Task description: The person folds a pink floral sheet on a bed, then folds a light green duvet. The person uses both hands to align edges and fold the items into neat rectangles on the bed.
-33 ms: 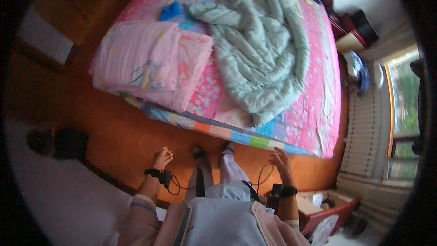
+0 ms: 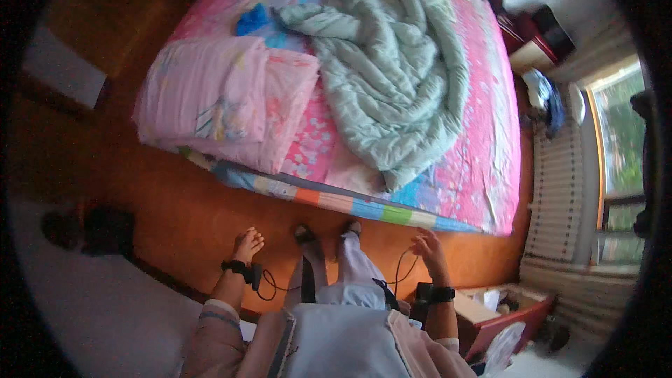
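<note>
My left hand (image 2: pixel 249 243) hangs in the air over the floor, its fingers loosely bent and nothing visible in them. On the other side, my right hand (image 2: pixel 428 246) is held up short of the bed's near edge, fingers relaxed and slightly apart, also with nothing in it. Neither touches the bed (image 2: pixel 491 168), which has a pink floral sheet. A rumpled pale green quilt (image 2: pixel 399 77) lies across its middle. Folded pink bedding (image 2: pixel 203 91) is stacked at the near left corner. Beyond that stack sits a small bright blue cloth-like item (image 2: pixel 252 19).
Black bands with cables circle both my wrists. An opened reddish drawer or box (image 2: pixel 511 315) holding things stands at my right, a clear plastic bag (image 2: pixel 505 346) beside it. A window (image 2: pixel 619 140) and pale curtain (image 2: pixel 560 203) are farther right. A dark object (image 2: pixel 108 227) stands at left.
The view has shifted slightly, so the bed appears a little farther left and higher. The fingers of my right hand look a bit more bent. My left hand has hardly moved.
</note>
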The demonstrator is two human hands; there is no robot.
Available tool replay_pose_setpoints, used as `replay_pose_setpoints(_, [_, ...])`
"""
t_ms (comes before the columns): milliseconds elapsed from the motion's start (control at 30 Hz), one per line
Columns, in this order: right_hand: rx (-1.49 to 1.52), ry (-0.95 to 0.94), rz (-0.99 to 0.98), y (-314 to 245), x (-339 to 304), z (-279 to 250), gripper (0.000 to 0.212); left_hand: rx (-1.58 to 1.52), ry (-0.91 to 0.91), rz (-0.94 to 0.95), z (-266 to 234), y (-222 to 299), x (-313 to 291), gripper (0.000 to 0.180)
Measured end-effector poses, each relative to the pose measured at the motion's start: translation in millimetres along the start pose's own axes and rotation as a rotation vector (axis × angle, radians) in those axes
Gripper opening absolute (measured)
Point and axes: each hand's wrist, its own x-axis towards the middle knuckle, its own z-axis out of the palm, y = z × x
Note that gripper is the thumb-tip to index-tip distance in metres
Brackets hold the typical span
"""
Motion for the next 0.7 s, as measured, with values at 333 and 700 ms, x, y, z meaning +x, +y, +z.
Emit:
replay_pose_setpoints(333, [-0.014,0.120,0.028,60,-70,-35,0.040,0.322,-0.178,0.041,154,-6,21,0.035])
replay_pose_setpoints(700, [0.041,0.192,0.182,149,-130,-141,0.035,0.509,-0.195,0.094,332,-69,44,0.037])
